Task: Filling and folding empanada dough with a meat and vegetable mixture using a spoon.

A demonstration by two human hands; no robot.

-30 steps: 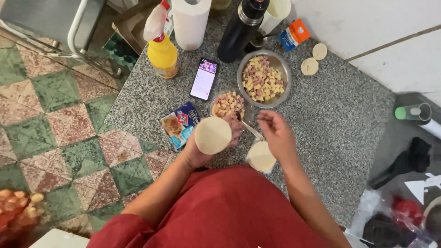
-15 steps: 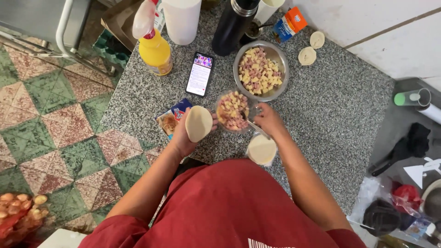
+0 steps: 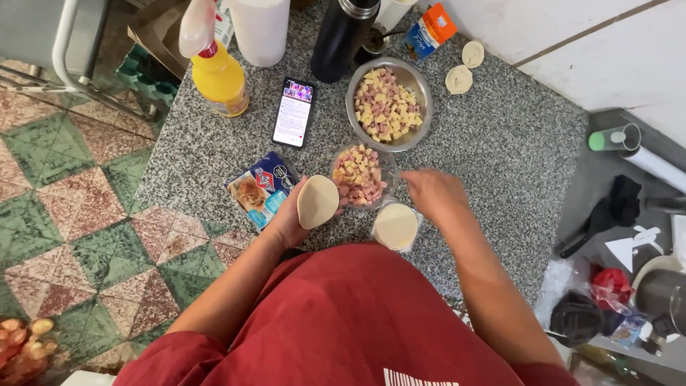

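My left hand (image 3: 288, 220) holds a round raw dough disc (image 3: 318, 201) tilted on its fingers, just left of a small glass bowl (image 3: 361, 175) of diced ham and cheese. My right hand (image 3: 436, 194) hovers palm down right of that bowl, fingers curled toward it; whether it grips anything is hidden. A stack of dough discs (image 3: 395, 226) lies between my hands at the table's near edge. A metal bowl (image 3: 389, 107) with more diced filling stands behind.
On the granite table (image 3: 514, 150): a phone (image 3: 294, 112), a blue packet (image 3: 261, 189), a yellow spray bottle (image 3: 220, 78), a paper roll (image 3: 261, 28), a black flask (image 3: 343, 36), an orange-blue carton (image 3: 429, 32) and two dough pieces (image 3: 459, 78). Tiled floor lies left.
My right hand has drawn back to the right from the small bowl. My left hand has tilted the dough disc and kept it beside the bowl.
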